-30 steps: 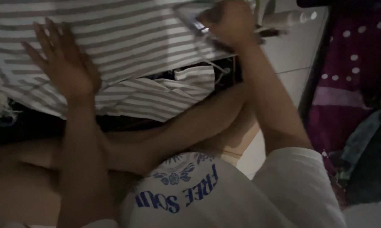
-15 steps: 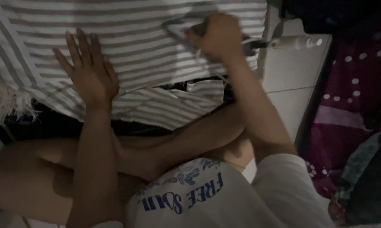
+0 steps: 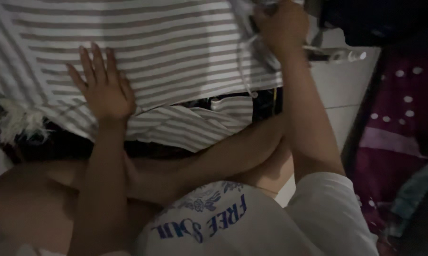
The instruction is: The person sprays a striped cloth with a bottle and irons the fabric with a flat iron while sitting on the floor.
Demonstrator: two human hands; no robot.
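Striped cloth [image 3: 176, 57] — grey and white, spread flat beneath both hands — left hand [image 3: 102, 85] open, palm pressed on it; right hand [image 3: 280, 23] clenched around an iron's handle [image 3: 259, 12] at its far edge, cord [image 3: 244, 71] trailing below.

Left hand [image 3: 102, 87] flat, fingers spread; right hand [image 3: 281, 22] fisted, arm extended forward.

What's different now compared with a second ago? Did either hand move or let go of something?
The right hand, gripping what looks like an iron, slid it from the middle of the striped cloth toward its far right edge, nearly out of view at the top. It never let go. The left hand stayed flat, fingers spread, pressing the cloth. The white spray bottle still lies on the tiled floor.
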